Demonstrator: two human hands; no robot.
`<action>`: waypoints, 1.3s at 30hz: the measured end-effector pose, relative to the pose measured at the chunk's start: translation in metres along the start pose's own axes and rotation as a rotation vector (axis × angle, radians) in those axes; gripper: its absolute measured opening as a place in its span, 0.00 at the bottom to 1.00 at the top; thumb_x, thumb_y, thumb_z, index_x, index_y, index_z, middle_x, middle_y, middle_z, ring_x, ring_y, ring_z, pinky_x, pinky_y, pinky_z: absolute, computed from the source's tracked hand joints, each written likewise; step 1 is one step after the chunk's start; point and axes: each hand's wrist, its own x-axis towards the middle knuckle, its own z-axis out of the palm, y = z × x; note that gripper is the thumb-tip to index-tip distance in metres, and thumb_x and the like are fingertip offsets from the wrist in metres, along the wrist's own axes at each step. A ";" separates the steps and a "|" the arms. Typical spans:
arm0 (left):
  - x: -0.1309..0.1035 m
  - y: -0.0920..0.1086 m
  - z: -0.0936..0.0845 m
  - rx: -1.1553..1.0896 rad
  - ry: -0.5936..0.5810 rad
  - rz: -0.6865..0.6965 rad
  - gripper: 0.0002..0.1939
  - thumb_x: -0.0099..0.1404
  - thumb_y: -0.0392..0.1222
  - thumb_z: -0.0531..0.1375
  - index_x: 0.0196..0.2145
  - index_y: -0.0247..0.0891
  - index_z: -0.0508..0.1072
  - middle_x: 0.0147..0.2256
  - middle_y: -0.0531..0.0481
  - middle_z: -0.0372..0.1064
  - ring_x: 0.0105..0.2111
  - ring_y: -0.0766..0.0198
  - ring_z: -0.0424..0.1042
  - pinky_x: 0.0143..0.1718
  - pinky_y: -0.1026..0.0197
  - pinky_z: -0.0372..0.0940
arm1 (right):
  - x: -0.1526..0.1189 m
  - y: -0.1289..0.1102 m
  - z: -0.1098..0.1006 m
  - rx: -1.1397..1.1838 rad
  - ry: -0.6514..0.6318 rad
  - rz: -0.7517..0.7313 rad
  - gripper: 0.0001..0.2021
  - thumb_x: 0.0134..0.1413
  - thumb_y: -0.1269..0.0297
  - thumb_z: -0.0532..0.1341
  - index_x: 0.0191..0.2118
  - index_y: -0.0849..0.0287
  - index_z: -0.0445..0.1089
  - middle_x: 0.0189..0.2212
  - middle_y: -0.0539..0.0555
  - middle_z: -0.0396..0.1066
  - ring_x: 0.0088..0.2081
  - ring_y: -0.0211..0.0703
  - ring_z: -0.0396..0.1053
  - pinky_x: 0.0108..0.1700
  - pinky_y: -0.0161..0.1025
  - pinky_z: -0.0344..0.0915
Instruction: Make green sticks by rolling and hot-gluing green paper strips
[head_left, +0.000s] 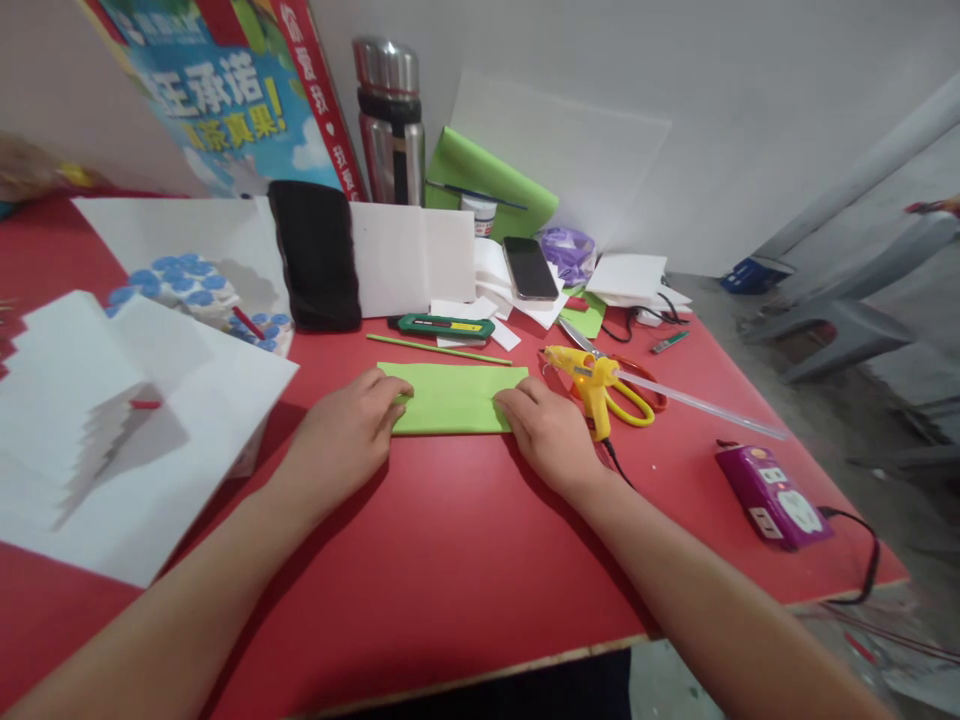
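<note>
A folded sheet of light green paper [454, 400] lies flat on the red table, long side toward me. At its left end my left hand [349, 425] grips the paper, fingers curled over the edge and thumb near the lower corner. The right end is pinched by my right hand [551, 430], its fingertips pressed together on the surface. Just beyond the paper lies a thin green strip [439, 349]. Close to my right hand rests a yellow glue gun [589, 375] with a clear glue stick [697, 403] sticking out behind.
Behind the strip lies a green utility knife [442, 326]. Scissors [630, 400] sit under the glue gun. A purple power box [772, 495] stands at right, a phone [529, 268] and steel flask [390, 125] at the back. Folded white card [142, 430] covers the left side.
</note>
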 end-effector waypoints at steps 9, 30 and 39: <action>-0.002 0.002 0.003 -0.011 0.050 0.010 0.16 0.74 0.43 0.50 0.49 0.42 0.76 0.45 0.42 0.73 0.41 0.53 0.74 0.41 0.56 0.65 | 0.002 0.004 0.003 0.045 0.043 0.061 0.14 0.71 0.66 0.52 0.43 0.56 0.77 0.39 0.56 0.72 0.31 0.41 0.65 0.29 0.37 0.51; -0.001 0.000 0.003 0.057 -0.020 -0.022 0.17 0.73 0.38 0.49 0.52 0.34 0.73 0.49 0.38 0.73 0.49 0.47 0.74 0.48 0.49 0.67 | 0.002 -0.001 -0.001 -0.013 -0.025 0.071 0.15 0.73 0.67 0.52 0.45 0.57 0.78 0.39 0.57 0.73 0.34 0.41 0.66 0.30 0.37 0.51; -0.006 0.016 -0.006 0.294 0.158 0.182 0.22 0.69 0.29 0.50 0.57 0.31 0.72 0.51 0.33 0.68 0.51 0.44 0.68 0.52 0.43 0.67 | 0.003 -0.003 -0.002 -0.049 -0.049 0.084 0.15 0.73 0.65 0.53 0.45 0.57 0.78 0.40 0.57 0.74 0.35 0.41 0.67 0.30 0.38 0.49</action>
